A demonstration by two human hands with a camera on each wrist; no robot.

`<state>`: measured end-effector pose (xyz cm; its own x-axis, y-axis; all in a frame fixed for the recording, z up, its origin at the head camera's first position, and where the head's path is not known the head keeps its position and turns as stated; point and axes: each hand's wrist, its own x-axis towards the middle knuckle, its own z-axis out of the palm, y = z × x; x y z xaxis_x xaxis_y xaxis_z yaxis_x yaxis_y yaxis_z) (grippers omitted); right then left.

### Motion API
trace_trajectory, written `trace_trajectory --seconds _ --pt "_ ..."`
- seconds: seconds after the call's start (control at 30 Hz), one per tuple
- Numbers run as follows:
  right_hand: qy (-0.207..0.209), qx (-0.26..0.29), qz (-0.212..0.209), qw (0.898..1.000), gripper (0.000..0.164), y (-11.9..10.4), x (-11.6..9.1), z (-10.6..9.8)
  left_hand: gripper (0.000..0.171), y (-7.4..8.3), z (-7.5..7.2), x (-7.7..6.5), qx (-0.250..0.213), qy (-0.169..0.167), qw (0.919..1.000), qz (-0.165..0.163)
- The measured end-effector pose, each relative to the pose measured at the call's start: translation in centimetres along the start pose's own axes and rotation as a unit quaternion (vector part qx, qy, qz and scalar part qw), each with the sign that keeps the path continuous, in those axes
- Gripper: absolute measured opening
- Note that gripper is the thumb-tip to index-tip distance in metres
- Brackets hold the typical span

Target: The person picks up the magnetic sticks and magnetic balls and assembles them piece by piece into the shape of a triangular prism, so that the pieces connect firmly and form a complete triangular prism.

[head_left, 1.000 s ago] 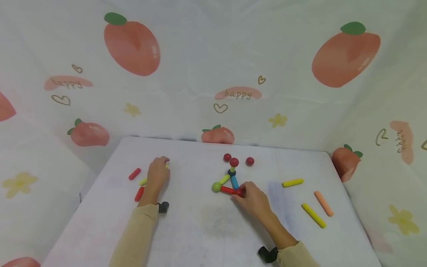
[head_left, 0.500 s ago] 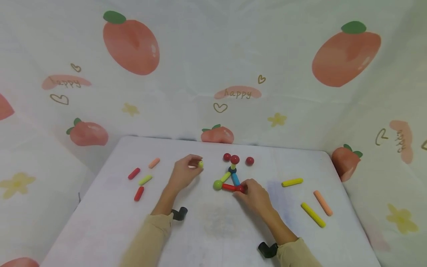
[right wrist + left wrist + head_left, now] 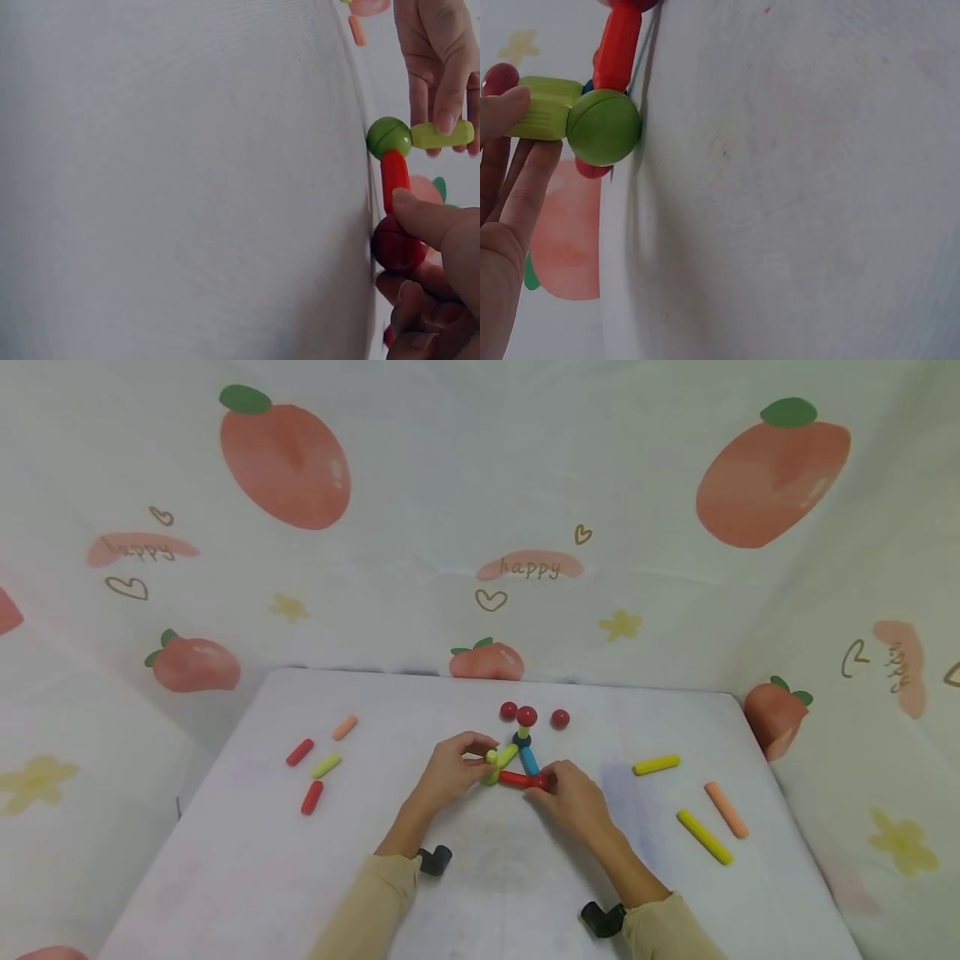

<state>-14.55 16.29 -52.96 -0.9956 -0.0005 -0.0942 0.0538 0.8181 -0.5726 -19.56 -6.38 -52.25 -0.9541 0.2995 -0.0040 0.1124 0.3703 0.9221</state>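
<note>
Starting at the far left of the white table [image 3: 465, 910], we've got four loose bits: a red stick [image 3: 301, 752], another red stick [image 3: 312, 797], a lime stick [image 3: 326, 766] and a peach stick [image 3: 345, 727].

Next along we see the left hand [image 3: 453, 768], thumb and fingers pinching a light green stick [image 3: 442, 135] that's upright on top of the green ball [image 3: 604, 127], touching it. That ball is the left corner of a flat triangle near the table's middle: green rod [image 3: 507, 755] to the navy ball [image 3: 521, 740] at the back, red rod [image 3: 515, 779] to the dark red ball [image 3: 398, 244] on the right, blue rod [image 3: 530, 761] between those two. A short post on the navy ball carries a red topper [image 3: 527, 716], with two loose red balls around it.

Then we have the right hand [image 3: 573, 797], clamped on the dark red ball, thumb by the red rod. Far right: two yellow sticks and an orange stick [image 3: 726, 810].
</note>
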Motion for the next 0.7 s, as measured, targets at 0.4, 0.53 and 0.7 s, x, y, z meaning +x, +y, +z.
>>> trace_trajectory --seconds 0.4,0.53,0.7 --pt "-0.003 -0.017 0.004 1.000 0.042 1.5 -0.5 -1.4 0.042 0.6 -2.2 3.2 0.064 -0.050 0.9964 -0.024" --pt "0.002 -0.009 0.001 1.000 0.042 1.9 -0.5 -1.8 0.037 0.0 -1.8 7.0 0.118 -0.003 0.9930 -0.007" --pt "0.001 0.003 -0.003 1.000 0.042 2.2 -0.3 -1.7 0.044 -0.7 -0.3 10.5 0.206 -0.013 0.9785 0.007"
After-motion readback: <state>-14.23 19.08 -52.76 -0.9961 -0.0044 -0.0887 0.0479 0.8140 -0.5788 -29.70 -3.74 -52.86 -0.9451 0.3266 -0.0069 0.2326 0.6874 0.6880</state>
